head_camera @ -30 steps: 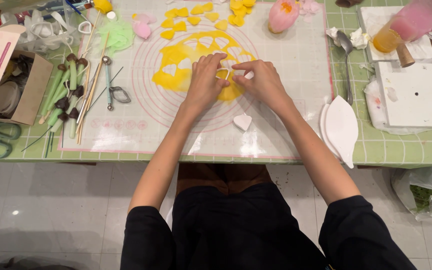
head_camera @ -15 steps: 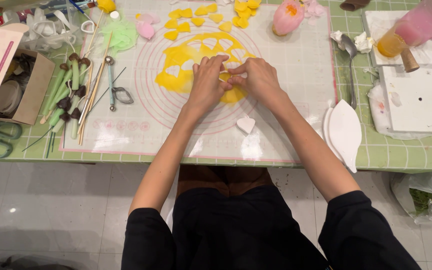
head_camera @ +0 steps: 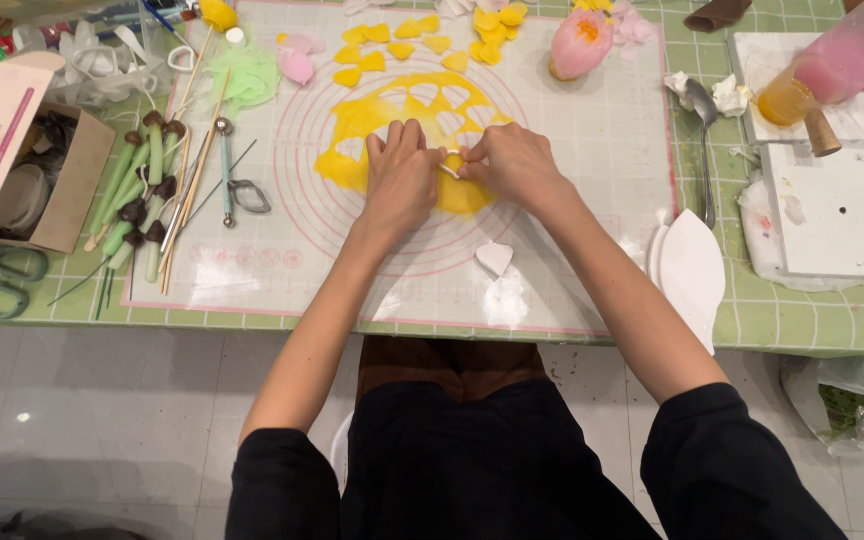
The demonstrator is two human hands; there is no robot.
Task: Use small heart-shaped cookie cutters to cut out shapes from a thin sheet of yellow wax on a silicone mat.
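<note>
Hands meet at mat centre: left hand (head_camera: 399, 182) and right hand (head_camera: 515, 165) press side by side, fingers (head_camera: 472, 163) narrowed on a small white cutter (head_camera: 449, 168) atop the yellow rolled sheet (head_camera: 404, 125), both equally near.

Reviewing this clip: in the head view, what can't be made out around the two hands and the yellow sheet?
- The small white piece between the left hand and right hand: mostly covered by fingers, shape unclear.
- The yellow sheet under both hands: hidden by them.
- Contents of the cardboard box: dark, too small to tell.
- The pink bottle: cut off by the top right edge.
</note>
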